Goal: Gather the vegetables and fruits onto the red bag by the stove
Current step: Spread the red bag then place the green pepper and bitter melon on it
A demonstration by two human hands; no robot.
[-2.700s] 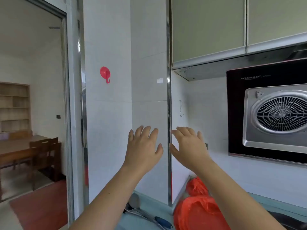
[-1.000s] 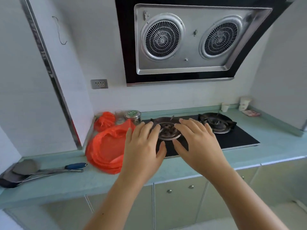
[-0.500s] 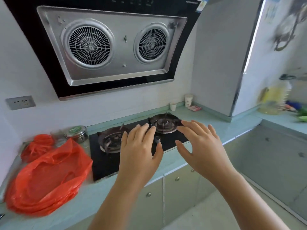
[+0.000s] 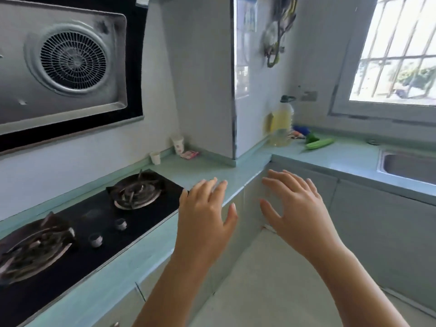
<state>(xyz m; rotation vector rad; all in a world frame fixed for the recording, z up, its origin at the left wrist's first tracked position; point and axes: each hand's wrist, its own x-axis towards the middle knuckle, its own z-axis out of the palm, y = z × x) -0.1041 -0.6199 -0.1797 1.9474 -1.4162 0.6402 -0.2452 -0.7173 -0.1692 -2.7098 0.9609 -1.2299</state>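
A pale green L-shaped countertop [image 4: 247, 161] runs past a black glass two-burner gas stove [image 4: 99, 215] toward a steel sink [image 4: 405, 165] under a barred window. In the far corner, just beside a clear plastic jug of yellow oil [image 4: 282, 123], lie a long green cucumber [image 4: 319, 143] and a green pepper [image 4: 311, 137] — blurred. The left hand [image 4: 205, 218] and right hand [image 4: 297, 208] hover apart, fingers spread, holding nothing — well short of the vegetables.

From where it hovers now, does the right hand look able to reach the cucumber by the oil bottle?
Probably not yet: the right hand hovers open over the floor, well short of the cucumber on the far counter. Nothing blocks the way.
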